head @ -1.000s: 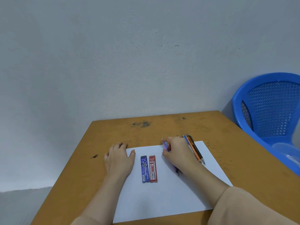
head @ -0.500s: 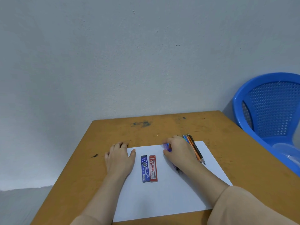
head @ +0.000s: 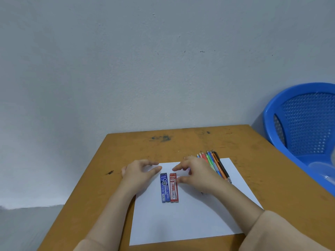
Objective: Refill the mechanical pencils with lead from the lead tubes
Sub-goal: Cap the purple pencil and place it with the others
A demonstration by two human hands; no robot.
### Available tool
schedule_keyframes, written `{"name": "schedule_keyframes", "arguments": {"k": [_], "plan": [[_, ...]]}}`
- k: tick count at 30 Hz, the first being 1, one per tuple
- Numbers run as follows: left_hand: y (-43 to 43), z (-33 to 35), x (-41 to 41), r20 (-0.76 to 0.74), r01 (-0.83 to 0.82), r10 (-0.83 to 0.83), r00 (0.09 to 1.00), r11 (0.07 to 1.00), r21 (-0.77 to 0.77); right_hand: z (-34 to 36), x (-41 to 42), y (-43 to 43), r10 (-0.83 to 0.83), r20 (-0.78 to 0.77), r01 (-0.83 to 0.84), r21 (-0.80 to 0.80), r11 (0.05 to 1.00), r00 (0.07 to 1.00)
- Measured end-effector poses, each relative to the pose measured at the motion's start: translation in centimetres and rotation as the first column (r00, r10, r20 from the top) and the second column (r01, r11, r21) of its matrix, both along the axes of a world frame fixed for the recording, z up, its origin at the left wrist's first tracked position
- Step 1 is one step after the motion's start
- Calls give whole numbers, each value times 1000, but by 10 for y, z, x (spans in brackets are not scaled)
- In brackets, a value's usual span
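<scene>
While the flat blue plastic lead tube (head: 164, 187) and red plastic lead tube (head: 173, 187) lie side by side mid-sheet on the white paper (head: 181, 223), left hand (head: 141, 173) and right hand (head: 198, 176) flank them, fingers (head: 179, 168) loosely spread, empty. Probably light, slick, rigid: pinch long edges.

"Alpha 0.5 PENCIL LEAD" on blue lead tube (head: 164, 187); "2B" on red lead tube (head: 173, 187)

White paper sheet (head: 181, 223) on a scuffed wooden table (head: 262, 178), blue plastic chair (head: 299, 124) beside, grey wall (head: 145, 69) behind.
</scene>
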State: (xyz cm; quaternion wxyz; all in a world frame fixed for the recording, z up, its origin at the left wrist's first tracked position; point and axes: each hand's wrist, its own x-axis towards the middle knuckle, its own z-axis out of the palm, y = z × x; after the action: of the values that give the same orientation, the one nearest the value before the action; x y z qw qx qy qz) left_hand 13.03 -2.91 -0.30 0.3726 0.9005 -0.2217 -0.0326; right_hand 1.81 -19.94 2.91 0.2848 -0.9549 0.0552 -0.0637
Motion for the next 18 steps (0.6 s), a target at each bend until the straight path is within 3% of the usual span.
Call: {"name": "schedule_keyframes", "arguments": {"k": [4, 18], "plan": [[5, -1, 3, -83, 141, -150, 985, 984, -105, -3, -1, 7, 49, -82, -48, 9, 999, 995], [20, 8, 12, -156, 303, -300, 941, 953, -9, -21, 3, 27, 89, 3, -88, -64, 994, 996]]}}
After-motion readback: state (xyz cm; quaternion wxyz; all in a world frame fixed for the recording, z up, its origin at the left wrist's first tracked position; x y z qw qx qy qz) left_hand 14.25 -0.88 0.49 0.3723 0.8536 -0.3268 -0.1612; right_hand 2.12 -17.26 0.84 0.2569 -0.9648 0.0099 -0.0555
